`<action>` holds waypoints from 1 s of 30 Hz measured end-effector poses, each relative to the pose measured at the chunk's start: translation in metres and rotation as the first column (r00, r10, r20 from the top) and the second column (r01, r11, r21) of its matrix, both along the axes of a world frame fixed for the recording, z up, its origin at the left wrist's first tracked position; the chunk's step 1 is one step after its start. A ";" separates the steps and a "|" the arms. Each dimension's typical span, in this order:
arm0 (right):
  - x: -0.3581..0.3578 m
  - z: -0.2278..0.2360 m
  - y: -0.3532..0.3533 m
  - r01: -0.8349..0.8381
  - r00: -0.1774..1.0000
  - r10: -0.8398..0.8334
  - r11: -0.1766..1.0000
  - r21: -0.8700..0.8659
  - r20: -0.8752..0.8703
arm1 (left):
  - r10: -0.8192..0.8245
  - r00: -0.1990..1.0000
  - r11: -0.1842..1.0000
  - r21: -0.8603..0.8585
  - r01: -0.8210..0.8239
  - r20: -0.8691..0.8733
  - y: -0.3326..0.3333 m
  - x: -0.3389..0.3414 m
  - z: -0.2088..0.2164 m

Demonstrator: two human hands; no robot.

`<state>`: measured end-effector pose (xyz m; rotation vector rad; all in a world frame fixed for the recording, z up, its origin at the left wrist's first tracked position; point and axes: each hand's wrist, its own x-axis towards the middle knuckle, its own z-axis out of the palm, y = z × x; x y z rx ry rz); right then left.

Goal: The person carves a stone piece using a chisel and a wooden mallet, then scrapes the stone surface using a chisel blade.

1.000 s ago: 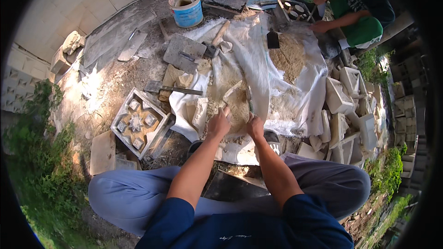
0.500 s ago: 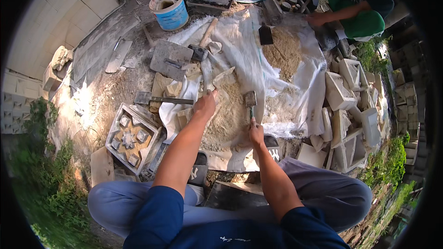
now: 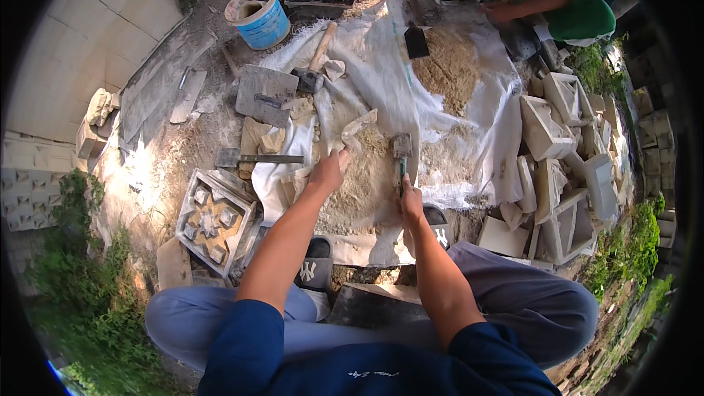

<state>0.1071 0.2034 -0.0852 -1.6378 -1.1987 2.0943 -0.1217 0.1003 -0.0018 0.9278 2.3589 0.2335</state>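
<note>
Powder-strewn white sheet [image 3: 381,66]; right hand [image 3: 411,202] gripping green-handled tool [image 3: 402,147]; left hand [image 3: 328,173] near pale fragment [image 3: 359,125], cannot tell whether holding anything.

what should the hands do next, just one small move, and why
Probably bring the flat-headed tool left toward the pale fragment: the right hand grips the tool's handle, its head is apart from the fragment, and the left hand is at the fragment's near end.

Fragment [image 3: 359,124] left of hand tool [image 3: 402,146], over sheet [image 3: 389,66] — mould [image 3: 202,254] left, blocks [image 3: 548,183] right, bucket [image 3: 267,28] behind left.
</note>
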 end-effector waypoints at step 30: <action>0.015 0.032 -0.017 -0.525 0.792 0.181 0.691 0.498 0.584 | 0.221 0.969 0.973 0.090 -0.212 -0.109 -0.096 0.079 -0.010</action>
